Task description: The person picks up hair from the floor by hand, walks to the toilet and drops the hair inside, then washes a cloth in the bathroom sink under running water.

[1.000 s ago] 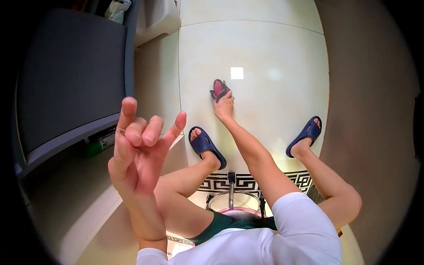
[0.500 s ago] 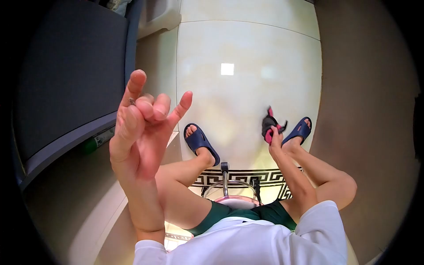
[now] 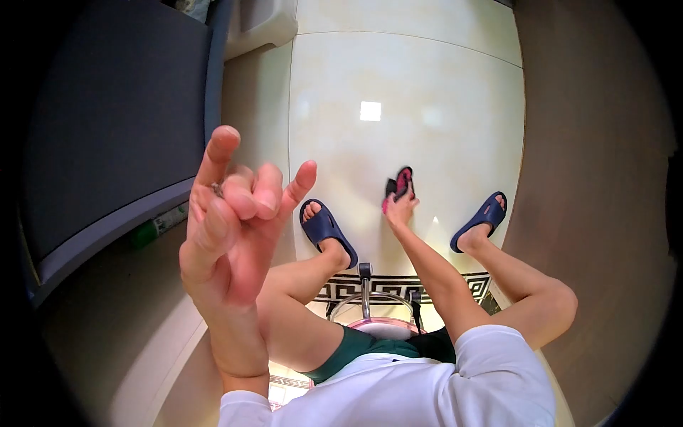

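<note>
My left hand (image 3: 235, 235) is raised in front of me, palm towards the camera. Its forefinger and little finger stick out, while the thumb and bent middle fingers press together. A tiny greyish thing (image 3: 217, 189) shows at the pinch, too small to name. Low over the floor between my feet, my right hand (image 3: 404, 212) grips a black and pink item (image 3: 403, 181). It looks soft, with loose parts, but motion blur hides its exact kind. The fingers are wrapped around its near end.
Blue slippers (image 3: 327, 231) are on my feet, on the pale tiled floor (image 3: 341, 85). A dark grey panel (image 3: 114, 128) stands on the left, with a green bottle (image 3: 148, 231) beneath its edge. A stool with a metal frame (image 3: 365, 299) is under me. A brown surface borders the right.
My right hand has swung left with the black and pink item, from beside the right slipper to between my feet. The left hand keeps its pose, slightly lower in view.
</note>
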Available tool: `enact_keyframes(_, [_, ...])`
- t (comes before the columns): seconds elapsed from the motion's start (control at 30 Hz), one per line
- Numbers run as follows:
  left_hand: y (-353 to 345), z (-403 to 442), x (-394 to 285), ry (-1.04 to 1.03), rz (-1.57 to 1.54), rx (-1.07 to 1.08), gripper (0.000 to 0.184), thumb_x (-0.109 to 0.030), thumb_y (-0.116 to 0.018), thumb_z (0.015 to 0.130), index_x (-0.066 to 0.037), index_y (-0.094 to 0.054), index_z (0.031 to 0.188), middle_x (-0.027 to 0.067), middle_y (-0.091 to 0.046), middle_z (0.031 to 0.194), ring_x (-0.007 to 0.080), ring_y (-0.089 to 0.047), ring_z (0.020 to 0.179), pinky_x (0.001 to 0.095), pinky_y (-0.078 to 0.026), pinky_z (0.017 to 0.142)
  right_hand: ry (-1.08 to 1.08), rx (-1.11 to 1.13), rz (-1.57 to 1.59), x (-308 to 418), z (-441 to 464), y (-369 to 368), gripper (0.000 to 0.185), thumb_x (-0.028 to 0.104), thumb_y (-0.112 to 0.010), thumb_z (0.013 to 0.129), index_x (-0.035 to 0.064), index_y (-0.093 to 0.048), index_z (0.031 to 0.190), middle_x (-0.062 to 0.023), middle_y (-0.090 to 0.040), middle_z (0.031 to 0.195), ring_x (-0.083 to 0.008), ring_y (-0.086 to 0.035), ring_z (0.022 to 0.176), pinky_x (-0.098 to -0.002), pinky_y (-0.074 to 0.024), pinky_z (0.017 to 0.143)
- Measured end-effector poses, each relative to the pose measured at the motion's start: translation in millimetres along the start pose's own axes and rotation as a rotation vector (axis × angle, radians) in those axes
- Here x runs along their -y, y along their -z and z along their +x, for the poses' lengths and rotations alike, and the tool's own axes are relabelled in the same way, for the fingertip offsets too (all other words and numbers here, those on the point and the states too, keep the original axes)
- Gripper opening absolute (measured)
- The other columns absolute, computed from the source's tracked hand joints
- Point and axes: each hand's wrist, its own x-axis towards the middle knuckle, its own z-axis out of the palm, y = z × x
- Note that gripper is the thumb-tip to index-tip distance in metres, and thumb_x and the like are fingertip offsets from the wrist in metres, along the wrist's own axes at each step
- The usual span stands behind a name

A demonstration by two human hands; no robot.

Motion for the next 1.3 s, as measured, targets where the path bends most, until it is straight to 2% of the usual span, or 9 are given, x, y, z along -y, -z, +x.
enact_keyframes(0.07, [2.8,-0.3,-1.1,-0.002,-0.012,0.005,0.061,-0.022,-0.071,0.078,-0.006,-0.039,0.127,-0.0019,-0.064,0.075,0.012,-0.056,0.08,0.0502,-0.024,0.104,-0.001,0.041,0.035,43.9,-1.8,-18.3,0.07,0.023,-0.062,0.075,0.0218,-0.028,0.137,-0.0252,-0.037,0.113,-0.0419,-0.052,0.096,-0.0457,-0.044,0.084])
enact_keyframes(0.17, [5.0,1.5,-2.5,-0.007,-0.041,0.001,0.061,-0.022,-0.071,0.078,-0.006,-0.039,0.128,-0.0022,-0.064,0.075,0.0122,-0.056,0.081,0.0501,-0.024,0.105,0.269,0.057,0.069,88.6,0.8,-58.8,0.073,0.02,-0.063,0.074,0.0205,-0.027,0.137,-0.0274,-0.037,0.114,-0.0432,-0.051,0.097,-0.0466,-0.0436,0.085])
enact_keyframes(0.37, [8.2,4.0,-5.6,0.003,-0.054,-0.018,0.062,-0.022,-0.072,0.078,-0.007,-0.039,0.128,-0.0032,-0.061,0.072,0.0117,-0.055,0.079,0.049,-0.024,0.105,0.513,0.425,-0.158,163.8,-5.7,-64.4,0.075,0.022,-0.071,0.07,0.0195,-0.033,0.135,-0.0237,-0.039,0.111,-0.0404,-0.056,0.094,-0.0434,-0.0491,0.08])
enact_keyframes(0.47, [6.2,6.2,-5.0,0.018,-0.031,-0.044,0.062,-0.022,-0.072,0.078,-0.007,-0.039,0.128,-0.0038,-0.059,0.07,0.0113,-0.054,0.079,0.0483,-0.025,0.105,0.757,0.575,-0.389,165.4,1.2,-64.4,0.075,0.022,-0.072,0.069,0.0224,-0.035,0.134,-0.0216,-0.04,0.113,-0.0388,-0.058,0.091,-0.0431,-0.0502,0.078])
enact_keyframes(0.6, [7.7,8.3,-5.3,0.042,-0.021,-0.039,0.058,-0.021,-0.071,0.078,-0.009,-0.041,0.126,-0.006,-0.057,0.068,0.0098,-0.052,0.077,0.0469,-0.022,0.106,1.204,0.37,-0.551,158.2,5.7,-74.9,0.031,0.023,-0.06,0.079,0.0179,-0.06,0.11,-0.0112,-0.044,0.115,-0.0293,-0.049,0.106,-0.0445,-0.0519,0.072])
enact_keyframes(0.7, [3.5,10.2,-7.8,0.081,0.029,-0.06,0.05,-0.018,-0.072,0.078,-0.013,-0.044,0.12,-0.0107,-0.054,0.065,0.0069,-0.05,0.074,0.0445,-0.016,0.108,1.459,0.267,-0.855,178.1,-7.6,-57.7,0.019,0.025,-0.053,0.083,0.0145,-0.066,0.092,-0.0042,-0.047,0.113,-0.0259,-0.042,0.111,-0.0472,-0.0519,0.065])
enact_keyframes(0.9, [2.3,8.8,-8.5,0.08,0.047,-0.091,0.052,-0.019,-0.072,0.077,-0.012,-0.044,0.12,-0.0113,-0.055,0.066,0.007,-0.05,0.075,0.0446,-0.014,0.108,1.511,0.454,-0.878,164.3,-0.7,-75.0,0.019,0.027,-0.053,0.083,0.0149,-0.066,0.09,-0.0014,-0.048,0.111,-0.0261,-0.04,0.111,-0.0502,-0.05,0.062])
enact_keyframes(1.1, [0.2,6.0,-9.1,0.091,0.064,-0.067,0.054,-0.021,-0.072,0.077,-0.013,-0.043,0.121,-0.0126,-0.055,0.067,0.0064,-0.05,0.076,0.0445,-0.014,0.108,1.522,0.301,-0.881,158.5,-11.3,-68.4,0.017,0.027,-0.054,0.083,0.0189,-0.065,0.092,0.0022,-0.047,0.108,-0.0264,-0.039,0.111,-0.0507,-0.0496,0.065])
enact_keyframes(1.3, [1.2,5.5,-8.7,0.092,0.104,-0.058,0.056,-0.023,-0.073,0.077,-0.012,-0.042,0.122,-0.0125,-0.057,0.069,0.0059,-0.05,0.076,0.044,-0.014,0.108,1.614,0.515,-0.729,130.5,10.2,-63.6,0.015,0.023,-0.058,0.078,0.0213,-0.064,0.092,0.005,-0.047,0.106,-0.0192,-0.039,0.109,-0.0418,-0.0471,0.065])
